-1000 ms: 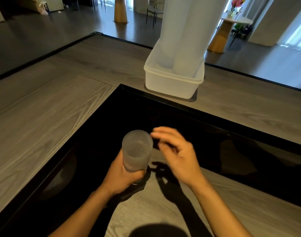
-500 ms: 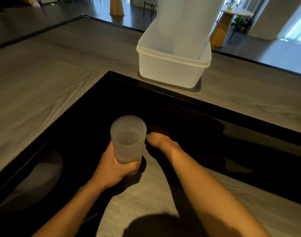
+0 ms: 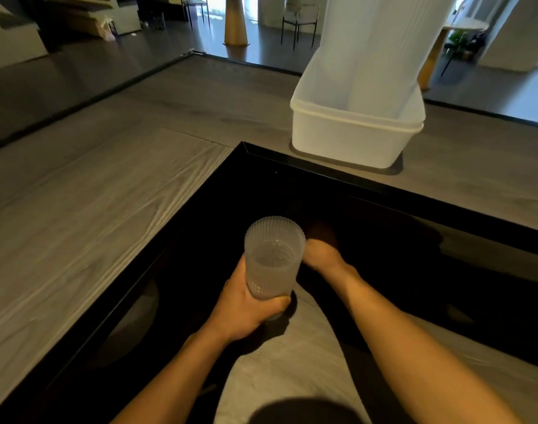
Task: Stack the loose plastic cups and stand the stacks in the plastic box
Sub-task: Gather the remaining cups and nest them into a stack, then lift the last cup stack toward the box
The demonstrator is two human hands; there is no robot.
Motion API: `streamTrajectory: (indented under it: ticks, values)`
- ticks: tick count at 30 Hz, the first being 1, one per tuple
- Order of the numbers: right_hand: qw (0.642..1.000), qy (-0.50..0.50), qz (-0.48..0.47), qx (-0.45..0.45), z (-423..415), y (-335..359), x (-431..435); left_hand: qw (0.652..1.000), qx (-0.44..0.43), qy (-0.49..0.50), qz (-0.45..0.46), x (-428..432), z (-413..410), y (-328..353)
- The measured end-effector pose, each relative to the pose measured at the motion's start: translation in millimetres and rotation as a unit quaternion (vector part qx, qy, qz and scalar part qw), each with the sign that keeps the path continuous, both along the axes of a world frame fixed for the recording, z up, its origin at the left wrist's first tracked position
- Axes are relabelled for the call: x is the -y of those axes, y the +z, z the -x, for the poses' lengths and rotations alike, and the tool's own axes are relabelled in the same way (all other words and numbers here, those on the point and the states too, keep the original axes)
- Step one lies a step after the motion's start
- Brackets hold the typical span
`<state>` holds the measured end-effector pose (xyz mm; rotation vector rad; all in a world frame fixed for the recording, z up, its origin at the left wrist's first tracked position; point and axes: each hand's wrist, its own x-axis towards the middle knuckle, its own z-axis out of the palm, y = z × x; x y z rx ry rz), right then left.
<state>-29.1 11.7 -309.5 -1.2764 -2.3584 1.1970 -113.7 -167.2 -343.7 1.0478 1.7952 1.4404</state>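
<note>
left hand [image 3: 246, 304] – grips cup [image 3: 272, 261] | right hand [image 3: 321, 254] – fingers seemingly hidden in shadow

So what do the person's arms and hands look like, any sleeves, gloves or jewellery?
Both forearms are bare up to the frame edge, no sleeves showing. The left hand has no glove, ring or watch. The right hand is bare too, though its fingers are lost in shadow.

A grey wood-grain tabletop [image 3: 93, 209] carries a white plastic box [image 3: 350, 139], upper right, apparently just beside its black recess [image 3: 384, 240].
</note>
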Motion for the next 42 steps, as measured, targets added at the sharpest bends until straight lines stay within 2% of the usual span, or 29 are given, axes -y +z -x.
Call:
streamTrajectory:
  ticks: [3, 7, 13, 17, 20, 22, 25, 29, 35, 39, 40, 42]
  values:
    - [0.998, -0.018, -0.068, -0.007, -22, 16, 21, 1.0, 0.006, 0.002, 0.017, 2, -4, 4]
    - [0.984, -0.06, -0.128, -0.112, -59, 35, 52, 0.999, -0.002, 0.002, 0.035, 15, -18, 8]
    - [0.952, -0.13, -0.103, -0.258, -111, 97, 92, 0.998, -0.014, -0.027, 0.057, 30, -55, 13]
    - [0.944, -0.101, -0.065, -0.308, -129, 134, 107, 0.997, 0.012, -0.03, 0.07, 33, -63, 15]
    - [0.959, -0.044, -0.042, -0.277, -131, 147, 111, 0.997, 0.01, -0.035, 0.069, 33, -64, 18]
    - [0.966, -0.011, -0.079, -0.245, -127, 148, 109, 0.997, 0.009, -0.04, 0.061, 34, -63, 19]
    - [0.974, 0.027, -0.16, -0.156, -120, 150, 103, 0.997, 0.005, -0.044, 0.062, 35, -63, 20]
    - [0.978, 0.107, -0.181, -0.012, -108, 152, 92, 0.997, 0.011, -0.046, 0.068, 34, -63, 19]
    - [0.959, 0.204, -0.162, 0.115, -84, 166, 83, 0.996, 0.026, -0.044, 0.069, 33, -65, 16]
    - [0.917, 0.229, -0.219, 0.242, -78, 150, 84, 0.997, 0.016, -0.052, 0.055, 32, -63, 17]
    - [0.92, 0.224, -0.209, 0.243, -79, 142, 85, 0.997, 0.012, -0.053, 0.053, 32, -63, 18]
    - [0.952, 0.205, -0.146, 0.176, -83, 129, 86, 0.997, 0.013, -0.057, 0.049, 32, -62, 19]
